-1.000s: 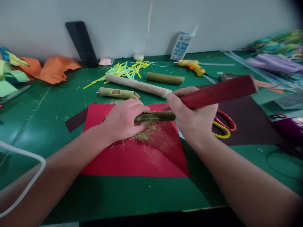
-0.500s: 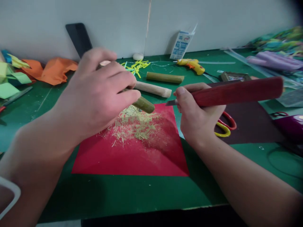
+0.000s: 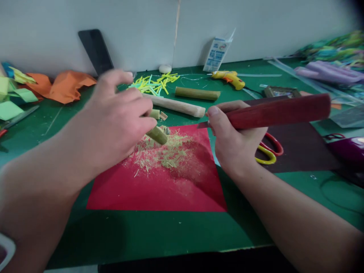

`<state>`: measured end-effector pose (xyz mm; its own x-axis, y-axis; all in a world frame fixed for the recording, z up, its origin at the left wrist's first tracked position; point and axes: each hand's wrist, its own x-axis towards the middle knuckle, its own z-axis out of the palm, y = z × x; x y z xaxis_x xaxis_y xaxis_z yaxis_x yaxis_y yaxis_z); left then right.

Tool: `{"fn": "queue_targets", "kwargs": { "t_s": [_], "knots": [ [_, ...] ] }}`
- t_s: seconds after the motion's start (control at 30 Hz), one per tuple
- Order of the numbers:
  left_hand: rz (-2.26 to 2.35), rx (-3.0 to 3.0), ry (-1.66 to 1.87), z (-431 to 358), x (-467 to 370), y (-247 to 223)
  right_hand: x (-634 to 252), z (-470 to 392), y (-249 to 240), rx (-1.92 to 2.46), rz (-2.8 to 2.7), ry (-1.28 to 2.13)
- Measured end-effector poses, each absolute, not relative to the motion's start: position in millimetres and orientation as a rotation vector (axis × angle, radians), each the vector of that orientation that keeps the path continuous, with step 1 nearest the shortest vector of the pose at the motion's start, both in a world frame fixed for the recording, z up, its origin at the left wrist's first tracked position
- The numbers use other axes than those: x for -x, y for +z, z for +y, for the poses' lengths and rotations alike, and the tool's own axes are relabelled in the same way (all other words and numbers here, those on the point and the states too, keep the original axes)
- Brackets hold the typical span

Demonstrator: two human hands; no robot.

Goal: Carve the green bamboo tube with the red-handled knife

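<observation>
"Many shavings (image 3: 172, 155) lie on the red paper (image 3: 159, 195), near its back edge. Is a lot cut?"

"It looks so. The knife (image 3: 264, 113) isn't touching the stick (image 3: 158, 135), and I can't tell how much is left."

"Where's the stick?"

"Its front end is over the paper. The left hand (image 3: 115, 125) holds it in bent fingers and hides the rest. The right hand (image 3: 237, 140) grips the knife, blade by the paper's right back corner."
</observation>
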<state>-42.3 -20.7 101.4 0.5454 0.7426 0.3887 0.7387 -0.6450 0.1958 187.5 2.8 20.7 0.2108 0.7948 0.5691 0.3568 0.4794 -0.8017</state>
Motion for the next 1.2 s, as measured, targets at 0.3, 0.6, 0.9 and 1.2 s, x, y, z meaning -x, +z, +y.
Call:
{"fn": "queue_targets", "kwargs": {
  "t_s": [0.3,0.6,0.9,1.2],
  "knots": [
    [1.334,-3.037,0.342,-14.5,49.6,95.1,-185.2,1.0,22.5,1.083,-1.402,0.449],
    [1.336,-2.72,0.465,-4.4,22.9,53.5,-182.3,-0.3,24.1,1.113,-1.43,0.657],
    [1.282,-2.348,0.695,-2.3,8.3,6.9,-175.8,-0.7,9.7,1.141,-1.463,0.726],
    [1.279,-2.362,0.689,0.4,6.3,1.9,-175.0,9.3,0.5,1.098,-1.457,0.804]
  ]
}}
